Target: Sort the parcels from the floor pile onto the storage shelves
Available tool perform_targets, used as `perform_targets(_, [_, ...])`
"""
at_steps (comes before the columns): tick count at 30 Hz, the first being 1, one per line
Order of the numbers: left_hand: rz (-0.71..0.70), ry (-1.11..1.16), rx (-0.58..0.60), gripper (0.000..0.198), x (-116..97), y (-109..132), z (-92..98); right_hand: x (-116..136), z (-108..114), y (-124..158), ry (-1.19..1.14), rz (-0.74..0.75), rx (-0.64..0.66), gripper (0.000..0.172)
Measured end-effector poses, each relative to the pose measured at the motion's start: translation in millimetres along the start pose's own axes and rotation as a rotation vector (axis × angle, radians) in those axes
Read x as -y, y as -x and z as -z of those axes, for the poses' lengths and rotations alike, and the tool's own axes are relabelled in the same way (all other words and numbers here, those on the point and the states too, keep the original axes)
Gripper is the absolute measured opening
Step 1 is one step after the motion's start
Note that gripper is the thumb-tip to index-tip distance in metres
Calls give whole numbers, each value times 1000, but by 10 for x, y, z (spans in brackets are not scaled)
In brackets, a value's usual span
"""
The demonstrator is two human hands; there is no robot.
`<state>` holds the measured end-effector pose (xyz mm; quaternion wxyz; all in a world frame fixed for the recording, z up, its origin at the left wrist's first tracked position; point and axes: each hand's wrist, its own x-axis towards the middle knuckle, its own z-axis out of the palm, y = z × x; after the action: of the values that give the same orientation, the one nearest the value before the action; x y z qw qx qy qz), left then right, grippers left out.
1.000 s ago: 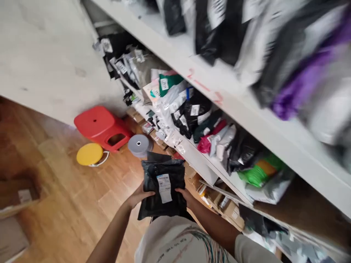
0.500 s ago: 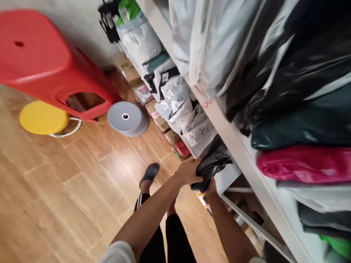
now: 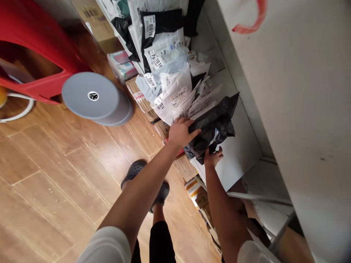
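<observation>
A black plastic mailer bag point(image 3: 216, 124), crumpled and shiny, stands tilted at the near end of a row of parcels on a low white shelf. My left hand point(image 3: 182, 132) grips its left edge, with the fingers at the far side beside the white mailers point(image 3: 175, 91) and the thumb across the near side. My right hand point(image 3: 214, 157) rests against the bag's near lower side, fingers stretched and apart. Whether one or several black bags are bunched there, I cannot tell. White number labels show on the mailers behind.
Bare white shelf board point(image 3: 236, 160) lies right of the bag, beside a white upright panel point(image 3: 296, 109) with a red mark. Cardboard boxes point(image 3: 186, 168) sit below the shelf. On the wooden floor point(image 3: 55, 190) stand a grey round stool point(image 3: 82, 91) and a red plastic stool point(image 3: 35, 44).
My view has come closer to the low shelf. The black mailer now stands against the white mailers on it. My right hand's fingers have loosened and spread.
</observation>
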<state>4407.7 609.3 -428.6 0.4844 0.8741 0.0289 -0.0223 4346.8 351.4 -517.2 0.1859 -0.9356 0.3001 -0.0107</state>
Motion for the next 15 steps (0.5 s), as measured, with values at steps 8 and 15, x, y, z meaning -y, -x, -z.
perform_targets(8, [8,-121,-362,42,-1,-140,-15,-69,20,395,-128,204,19,79])
perform_targets(15, [-83,-166,-272,42,170,-331,79,917,579,801,-225,725,-193,55])
